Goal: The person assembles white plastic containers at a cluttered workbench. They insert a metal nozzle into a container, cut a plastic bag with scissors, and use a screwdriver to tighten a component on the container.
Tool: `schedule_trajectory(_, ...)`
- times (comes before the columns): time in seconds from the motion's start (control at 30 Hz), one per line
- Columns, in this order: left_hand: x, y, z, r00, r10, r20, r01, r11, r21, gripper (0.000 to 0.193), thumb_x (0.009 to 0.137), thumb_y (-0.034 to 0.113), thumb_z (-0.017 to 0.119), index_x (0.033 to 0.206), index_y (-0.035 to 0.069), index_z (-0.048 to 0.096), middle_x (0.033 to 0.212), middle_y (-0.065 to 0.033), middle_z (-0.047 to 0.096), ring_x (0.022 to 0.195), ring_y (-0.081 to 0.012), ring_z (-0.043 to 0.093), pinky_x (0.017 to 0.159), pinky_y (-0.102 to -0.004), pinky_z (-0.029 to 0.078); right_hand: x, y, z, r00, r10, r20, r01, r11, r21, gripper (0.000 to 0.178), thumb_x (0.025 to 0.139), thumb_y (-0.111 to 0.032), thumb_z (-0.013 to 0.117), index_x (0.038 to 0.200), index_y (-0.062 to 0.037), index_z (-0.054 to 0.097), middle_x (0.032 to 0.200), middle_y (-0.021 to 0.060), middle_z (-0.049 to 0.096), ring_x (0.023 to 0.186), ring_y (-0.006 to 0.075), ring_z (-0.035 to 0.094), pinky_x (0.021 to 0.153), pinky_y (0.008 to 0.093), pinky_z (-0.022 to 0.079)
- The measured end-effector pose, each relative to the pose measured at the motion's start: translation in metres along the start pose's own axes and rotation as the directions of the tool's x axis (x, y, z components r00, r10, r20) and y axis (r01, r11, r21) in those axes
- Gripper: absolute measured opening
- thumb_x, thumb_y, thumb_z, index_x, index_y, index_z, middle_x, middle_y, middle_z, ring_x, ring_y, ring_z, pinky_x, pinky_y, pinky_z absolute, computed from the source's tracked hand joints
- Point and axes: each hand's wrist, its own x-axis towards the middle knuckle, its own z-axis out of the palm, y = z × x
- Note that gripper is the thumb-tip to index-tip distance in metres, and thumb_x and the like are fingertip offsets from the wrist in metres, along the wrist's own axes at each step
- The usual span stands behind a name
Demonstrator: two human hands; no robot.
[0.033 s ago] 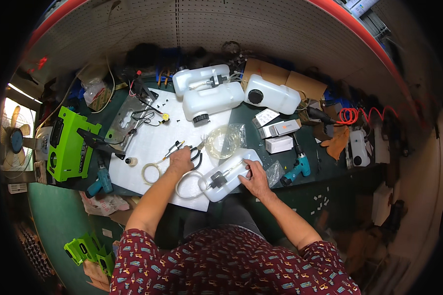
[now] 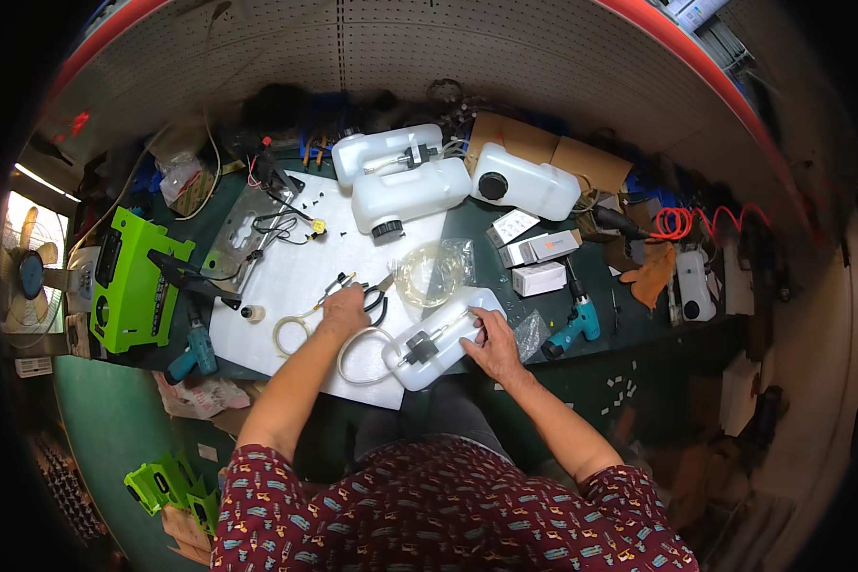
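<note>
A translucent white plastic tank [image 2: 462,305] lies on its side at the near edge of the bench. It has a dark grey fitting [image 2: 417,348] on it, with clear tubing [image 2: 341,355] looping out to the left. My right hand [image 2: 492,351] grips the tank's right side, thumb on its upper face. My left hand [image 2: 345,308] is closed low over the white sheet, its fingertips mostly hidden. Black-handled pliers [image 2: 379,303] lie against its right side, and a small brass-and-metal fitting [image 2: 339,281] shows just beyond it. What it holds, if anything, cannot be made out.
Coiled clear tubing [image 2: 431,274] lies past the tank. Three more white tanks [image 2: 410,195] stand at the back. White boxes [image 2: 541,278] and a teal drill [image 2: 582,322] are on the right. At the left are a green housing [image 2: 135,281] and another teal drill [image 2: 198,345].
My left hand has shifted slightly left, uncovering a bit more of the pliers. My right hand and the tank stay nearly where they were.
</note>
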Motion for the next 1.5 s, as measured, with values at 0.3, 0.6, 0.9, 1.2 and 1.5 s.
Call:
schedule_trajectory(0.3,-0.051,-0.057,-0.066,0.998,0.061,0.021,-0.062,0.996,0.069,0.037,0.082,0.032,0.079,0.103,0.002,0.071,0.097,-0.0235,0.075,0.096,-0.0418,0.073,0.088,-0.0509,0.055,0.005,0.007,0.005,0.997,-0.031,-0.071,0.037,0.996,0.084,0.056,0.080,-0.003,0.083,0.133,-0.0035,0.064,0.102,0.0087,0.060,0.070,0.0159,0.060,0.067,0.0305,0.053)
schedule_trajectory(0.6,-0.090,-0.021,-0.137,0.946,0.250,-0.205,-0.254,0.967,0.009,0.034,0.082,0.011,0.077,0.108,0.003,0.058,0.090,-0.0217,0.072,0.092,-0.0452,0.069,0.084,-0.0546,0.051,-0.007,0.010,0.017,0.996,-0.040,-0.076,0.041,0.999,0.016,0.045,0.084,-0.008,0.079,0.127,-0.0049,0.065,0.117,0.0148,0.059,0.097,0.0344,0.065,0.087,0.0439,0.056)
schedule_trajectory(0.9,-0.088,0.076,-0.102,0.892,0.261,0.369,-0.402,0.831,0.384,0.038,0.084,0.026,0.078,0.110,0.002,0.065,0.095,-0.0207,0.075,0.092,-0.0402,0.074,0.083,-0.0512,0.058,-0.006,0.020,0.016,0.980,-0.134,-0.150,0.150,0.983,0.105,0.041,0.083,-0.003,0.079,0.123,-0.0031,0.067,0.110,0.0116,0.060,0.082,0.0244,0.067,0.073,0.0350,0.057)
schedule_trajectory(1.2,-0.084,0.105,-0.089,0.912,0.191,0.362,-0.339,0.848,0.407,0.035,0.082,0.026,0.075,0.105,-0.001,0.068,0.097,-0.0226,0.076,0.093,-0.0401,0.075,0.082,-0.0506,0.059,0.005,0.021,-0.006,0.994,-0.049,-0.101,0.072,0.969,0.235,0.047,0.082,-0.005,0.079,0.127,-0.0034,0.065,0.112,0.0143,0.061,0.094,0.0320,0.066,0.085,0.0430,0.056)
schedule_trajectory(1.5,-0.116,0.080,-0.062,0.974,0.094,0.205,-0.129,0.978,0.166,0.037,0.085,0.028,0.075,0.106,-0.002,0.068,0.095,-0.0236,0.075,0.091,-0.0418,0.073,0.079,-0.0503,0.057,0.049,0.043,-0.027,0.980,-0.199,-0.006,0.198,0.976,-0.086,0.068,0.079,-0.021,0.079,0.142,-0.0066,0.057,0.144,0.0177,0.052,0.131,0.0398,0.049,0.110,0.0522,0.039)
